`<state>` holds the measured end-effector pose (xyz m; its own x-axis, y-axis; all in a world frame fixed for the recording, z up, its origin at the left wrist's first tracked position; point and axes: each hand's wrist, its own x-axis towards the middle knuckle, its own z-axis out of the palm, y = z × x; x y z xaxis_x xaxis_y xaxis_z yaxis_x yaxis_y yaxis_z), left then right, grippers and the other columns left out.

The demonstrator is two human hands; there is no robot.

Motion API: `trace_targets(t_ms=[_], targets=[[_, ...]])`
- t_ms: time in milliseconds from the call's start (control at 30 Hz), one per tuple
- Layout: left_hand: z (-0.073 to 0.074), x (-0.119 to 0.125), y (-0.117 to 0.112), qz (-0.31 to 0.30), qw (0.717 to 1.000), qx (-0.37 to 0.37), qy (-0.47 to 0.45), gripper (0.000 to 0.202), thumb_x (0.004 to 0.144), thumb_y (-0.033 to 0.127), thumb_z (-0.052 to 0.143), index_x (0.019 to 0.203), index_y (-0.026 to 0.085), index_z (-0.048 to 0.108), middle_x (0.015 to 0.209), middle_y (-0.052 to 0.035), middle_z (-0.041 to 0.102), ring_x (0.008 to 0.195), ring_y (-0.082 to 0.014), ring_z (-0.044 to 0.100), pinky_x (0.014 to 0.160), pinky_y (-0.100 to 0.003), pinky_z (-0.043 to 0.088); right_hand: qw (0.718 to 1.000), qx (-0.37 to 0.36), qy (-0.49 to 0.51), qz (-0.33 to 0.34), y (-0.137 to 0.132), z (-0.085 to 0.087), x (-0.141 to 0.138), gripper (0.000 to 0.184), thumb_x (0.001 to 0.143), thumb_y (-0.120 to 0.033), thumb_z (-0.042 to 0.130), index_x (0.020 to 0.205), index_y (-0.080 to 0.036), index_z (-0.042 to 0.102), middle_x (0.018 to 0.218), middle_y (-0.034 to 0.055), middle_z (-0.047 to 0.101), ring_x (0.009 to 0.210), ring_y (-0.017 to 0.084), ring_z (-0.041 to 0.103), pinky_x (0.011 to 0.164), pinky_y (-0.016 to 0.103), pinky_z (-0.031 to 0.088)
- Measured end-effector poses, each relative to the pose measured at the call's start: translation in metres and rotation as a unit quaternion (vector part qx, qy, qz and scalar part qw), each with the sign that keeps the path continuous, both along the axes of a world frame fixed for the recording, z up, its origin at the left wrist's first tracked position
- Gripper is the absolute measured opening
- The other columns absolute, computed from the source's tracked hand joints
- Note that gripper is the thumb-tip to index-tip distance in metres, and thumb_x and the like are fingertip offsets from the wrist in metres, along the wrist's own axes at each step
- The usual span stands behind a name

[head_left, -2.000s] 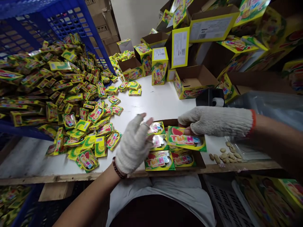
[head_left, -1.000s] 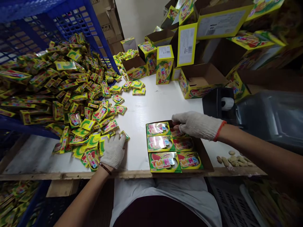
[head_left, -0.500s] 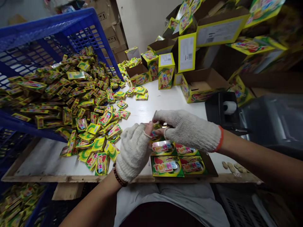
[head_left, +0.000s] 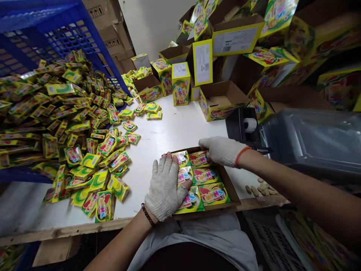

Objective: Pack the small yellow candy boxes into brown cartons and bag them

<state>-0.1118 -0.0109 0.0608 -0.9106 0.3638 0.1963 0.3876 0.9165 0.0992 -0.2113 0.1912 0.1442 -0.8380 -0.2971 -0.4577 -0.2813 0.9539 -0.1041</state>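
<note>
A shallow brown cardboard tray (head_left: 231, 194) sits at the table's front edge, filled with yellow-green "Twins" candy packets (head_left: 208, 175) laid flat in two columns. My left hand (head_left: 165, 187), in a fingerless knit glove, lies flat on the left column with fingers stretched out. My right hand (head_left: 221, 150), in a white glove with a red cuff, presses down on the far right packets, fingers curved over them. Neither hand lifts a packet.
A big heap of loose packets (head_left: 70, 124) spills from a tipped blue crate (head_left: 56, 34) on the left. Open yellow cartons (head_left: 220, 99) crowd the back right. A black tape dispenser (head_left: 244, 126), a grey bin (head_left: 313, 143) and some peanuts (head_left: 261, 188) lie right of the tray.
Both hands came down from holding a packet together above the tray and now rest flat on the packets. A second earlier the left hand was at the loose heap.
</note>
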Motion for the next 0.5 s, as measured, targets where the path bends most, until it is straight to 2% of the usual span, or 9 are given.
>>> trace_targets(t_ms=[167, 333, 500], targets=[[-0.006, 0.000, -0.005, -0.012, 0.999, 0.053, 0.006, 0.074, 0.095, 0.055, 0.048, 0.147, 0.003, 0.040, 0.154, -0.0280, 0.039, 0.146, -0.0393, 0.034, 0.117, -0.060, 0.034, 0.991, 0.088, 0.074, 0.062, -0.014, -0.026, 0.023, 0.037, 0.092, -0.007, 0.041, 0.117, -0.013, 0.067, 0.122, 0.0202, 0.062, 0.098, 0.027, 0.068, 0.071, 0.032, 0.050], [-0.006, -0.001, -0.003, -0.020, 0.996, 0.085, -0.013, 0.073, 0.095, 0.052, 0.050, 0.148, 0.003, 0.038, 0.155, -0.0279, 0.038, 0.148, -0.0392, 0.030, 0.119, -0.060, 0.031, 0.974, 0.118, 0.094, 0.170, -0.024, -0.043, 0.029, 0.033, 0.093, -0.007, 0.041, 0.110, -0.004, 0.070, 0.108, 0.0233, 0.066, 0.107, 0.032, 0.065, 0.087, 0.038, 0.052], [-0.006, 0.014, -0.016, -0.008, 0.990, 0.140, -0.001, 0.065, 0.098, 0.044, 0.046, 0.152, 0.010, 0.032, 0.159, -0.0261, 0.031, 0.152, -0.0344, 0.024, 0.119, -0.058, 0.030, 0.985, 0.117, 0.041, 0.120, -0.028, -0.038, 0.031, 0.041, 0.093, -0.002, 0.034, 0.117, -0.006, 0.067, 0.112, 0.0231, 0.064, 0.105, 0.030, 0.067, 0.082, 0.037, 0.054]])
